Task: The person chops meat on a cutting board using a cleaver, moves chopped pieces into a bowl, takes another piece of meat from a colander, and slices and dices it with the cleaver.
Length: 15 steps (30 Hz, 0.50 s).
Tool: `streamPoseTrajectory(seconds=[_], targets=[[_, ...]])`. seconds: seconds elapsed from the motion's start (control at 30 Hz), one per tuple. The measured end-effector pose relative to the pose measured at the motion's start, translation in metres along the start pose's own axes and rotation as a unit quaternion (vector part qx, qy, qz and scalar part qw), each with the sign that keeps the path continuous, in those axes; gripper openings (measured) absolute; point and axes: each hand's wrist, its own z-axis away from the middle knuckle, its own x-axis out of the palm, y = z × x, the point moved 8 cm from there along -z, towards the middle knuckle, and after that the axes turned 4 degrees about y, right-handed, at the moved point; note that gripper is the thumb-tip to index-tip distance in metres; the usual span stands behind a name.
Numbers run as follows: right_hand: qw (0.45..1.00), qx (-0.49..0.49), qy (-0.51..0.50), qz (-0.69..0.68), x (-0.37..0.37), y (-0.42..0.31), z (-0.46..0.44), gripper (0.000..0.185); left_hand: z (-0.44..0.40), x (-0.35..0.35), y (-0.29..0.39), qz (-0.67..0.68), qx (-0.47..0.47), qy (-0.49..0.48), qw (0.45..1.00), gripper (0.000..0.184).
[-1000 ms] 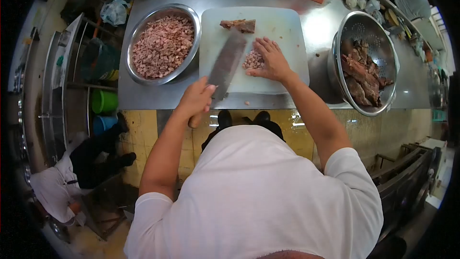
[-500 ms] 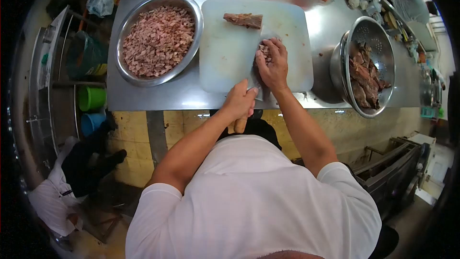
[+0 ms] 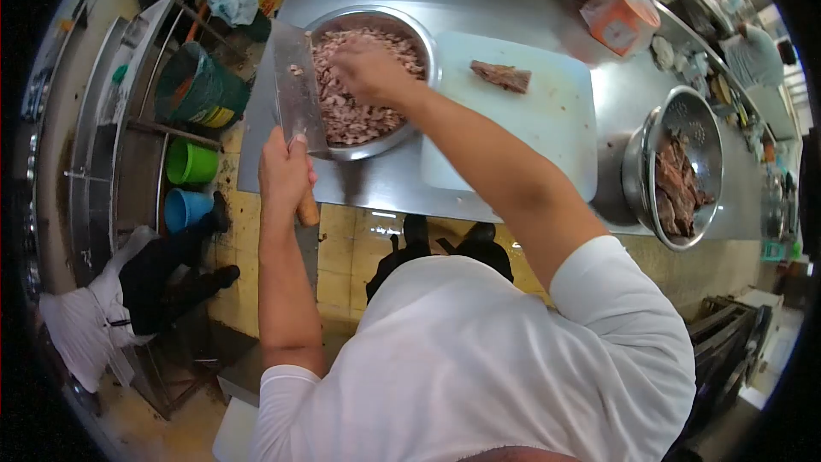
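My left hand is wrapped round the wooden handle of a wide-bladed cleaver. Its blade stands tilted at the left rim of a steel bowl, with a few small bits stuck to the metal. Chopped meat fills much of the bowl. Over that meat is my right hand, its fingers smeared by motion, so their grip is unclear. A single chunk of cooked meat lies on the white cutting board, to the right of the bowl.
At the right, a steel colander holds larger meat pieces. An orange-and-white container stands behind the board. Green and blue buckets sit at the left, near another person. A further person is at far right.
Both hands have moved left from the cutting board to the bowl, the left one carrying the cleaver. The chopped pile has left the board, while the chunk stays. The view has shifted left.
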Motion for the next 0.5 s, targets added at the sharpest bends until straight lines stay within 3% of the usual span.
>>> streamPoseTrajectory(seconds=[0.03,0.07,0.1,0.13,0.17,0.2,0.23,0.3,0.37,0.4,0.43,0.5], targets=[[0.998,0.04,-0.053,-0.023,-0.01,0.01,-0.003,0.032,-0.003,-0.01,-0.006,-0.057,0.005,0.016,0.998,0.018],[0.997,0.071,0.002,-0.014,-0.036,0.019,0.0,0.032,-0.003,-0.016,-0.013,-0.054,-0.001,0.02,0.998,0.018],[0.981,0.168,0.029,-0.094,-0.058,0.037,0.006,0.031,-0.002,-0.021,-0.018,-0.05,0.005,0.027,0.998,0.019],[0.983,0.182,-0.021,0.005,-0.068,0.064,0.007,0.029,-0.002,-0.025,-0.022,-0.044,0.014,0.033,0.998,0.02],[0.979,0.201,0.023,0.006,-0.095,0.076,0.02,0.027,-0.003,-0.03,-0.026,-0.038,0.011,0.035,0.999,0.02],[0.976,0.216,-0.007,0.018,-0.107,0.102,0.04,0.032,-0.005,-0.032,-0.028,-0.05,0.018,0.017,0.998,0.02],[0.982,0.17,-0.027,0.081,-0.117,0.119,0.062,0.036,-0.007,-0.031,-0.029,-0.062,0.025,-0.001,0.998,0.021],[0.918,0.264,-0.216,0.202,-0.125,0.135,0.108,0.033,-0.016,-0.025,-0.039,-0.051,0.05,0.013,0.997,0.016],[0.914,0.256,-0.215,0.23,-0.136,0.132,0.137,0.032,-0.02,-0.02,-0.029,-0.045,0.081,0.016,0.996,0.014],[0.911,0.243,-0.215,0.254,-0.139,0.135,0.152,0.031,-0.019,-0.017,-0.021,-0.015,0.041,0.0,0.999,0.014],[0.917,0.271,-0.195,0.218,-0.142,0.14,0.157,0.025,-0.018,-0.012,-0.015,0.015,0.0,-0.017,1.0,0.015],[0.892,0.348,-0.209,0.196,-0.163,0.134,0.163,0.024,-0.015,-0.003,-0.003,0.04,0.023,-0.042,0.998,0.015]])
